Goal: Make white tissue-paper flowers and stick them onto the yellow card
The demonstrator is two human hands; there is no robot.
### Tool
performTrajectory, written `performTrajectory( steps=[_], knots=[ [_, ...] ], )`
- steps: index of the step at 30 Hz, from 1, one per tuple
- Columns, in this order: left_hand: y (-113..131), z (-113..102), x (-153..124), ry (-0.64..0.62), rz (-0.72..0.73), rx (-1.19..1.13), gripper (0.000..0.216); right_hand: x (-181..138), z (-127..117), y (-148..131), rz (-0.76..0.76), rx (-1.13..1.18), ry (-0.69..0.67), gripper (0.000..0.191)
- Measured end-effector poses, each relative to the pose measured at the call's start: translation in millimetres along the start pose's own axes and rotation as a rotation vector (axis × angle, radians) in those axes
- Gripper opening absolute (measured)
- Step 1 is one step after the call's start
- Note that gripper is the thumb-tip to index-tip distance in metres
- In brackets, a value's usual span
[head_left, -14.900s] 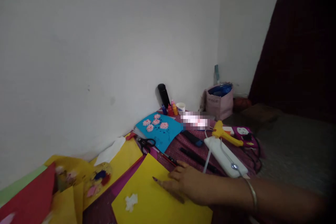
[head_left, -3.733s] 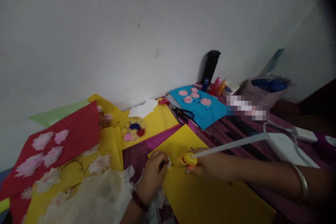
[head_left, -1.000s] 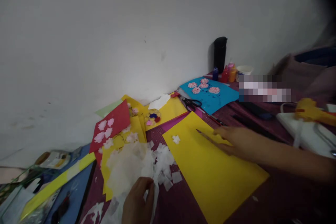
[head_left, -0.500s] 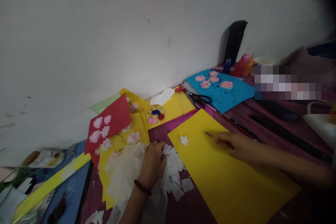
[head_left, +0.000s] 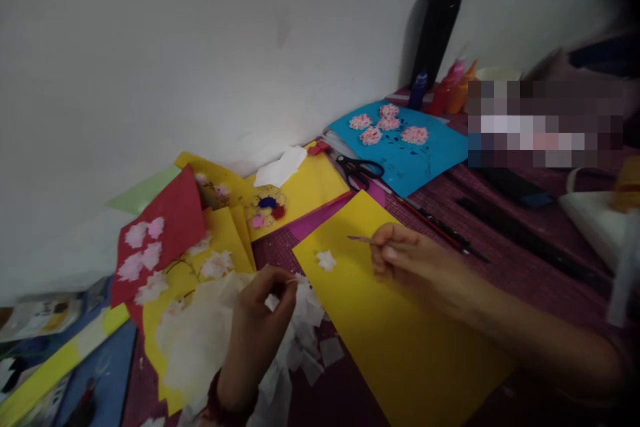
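My right hand [head_left: 400, 250] is closed round a thin pointed stick [head_left: 361, 239], its tip directed left over a large yellow sheet [head_left: 390, 327]. On that sheet sits a small white paper flower [head_left: 326, 260], just left of the stick's tip. My left hand [head_left: 265, 313] pinches thumb and forefinger together, with the pale edge of what looks like a small tissue paper piece [head_left: 293, 281] between them. It hovers over a heap of cut white tissue pieces [head_left: 305, 320], beside a larger crumpled white tissue sheet [head_left: 200, 333].
Red [head_left: 173, 213] and yellow sheets with paper blossoms lie left. Behind are a paint-spotted palette [head_left: 270, 203], black scissors [head_left: 357, 170] and a blue sheet [head_left: 425, 167] with pink flowers. Paint bottles [head_left: 443, 95] stand near the wall; brushes [head_left: 435, 223] lie right.
My left hand has lifted from the tissue heap and now pinches. My right hand has raised the stick and turned it across the yellow sheet. The view has shifted somewhat.
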State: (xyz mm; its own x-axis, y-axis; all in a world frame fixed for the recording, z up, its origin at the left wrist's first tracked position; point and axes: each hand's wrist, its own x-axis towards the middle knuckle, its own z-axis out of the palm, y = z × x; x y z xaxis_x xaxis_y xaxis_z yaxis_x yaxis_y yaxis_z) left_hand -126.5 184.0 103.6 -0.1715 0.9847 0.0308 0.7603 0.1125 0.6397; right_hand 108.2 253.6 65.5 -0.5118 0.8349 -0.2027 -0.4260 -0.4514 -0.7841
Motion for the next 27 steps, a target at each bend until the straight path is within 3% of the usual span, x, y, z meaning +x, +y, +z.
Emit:
performTrajectory(
  steps=[3,9,18,23,27],
  knots=[
    [16,18,19,-0.117,-0.09,-0.203,0.008,13,5,3,-0.144,-0.235,0.037,0.022],
    [7,58,55,-0.136,-0.26,-0.458,0.013,25,-7,15,-0.304,-0.375,0.077,0.022],
    [5,67,60,-0.248,-0.309,-0.315,0.014,29,-16,22,-0.332,-0.506,0.017,0.025],
    [0,73,61,-0.276,-0.244,-0.204,0.015,29,-14,22,-0.371,-0.642,-0.04,0.03],
    [-9,79,60,-0.262,-0.184,-0.139,0.016,32,-14,25,-0.379,-0.793,-0.088,0.022]
  ],
)
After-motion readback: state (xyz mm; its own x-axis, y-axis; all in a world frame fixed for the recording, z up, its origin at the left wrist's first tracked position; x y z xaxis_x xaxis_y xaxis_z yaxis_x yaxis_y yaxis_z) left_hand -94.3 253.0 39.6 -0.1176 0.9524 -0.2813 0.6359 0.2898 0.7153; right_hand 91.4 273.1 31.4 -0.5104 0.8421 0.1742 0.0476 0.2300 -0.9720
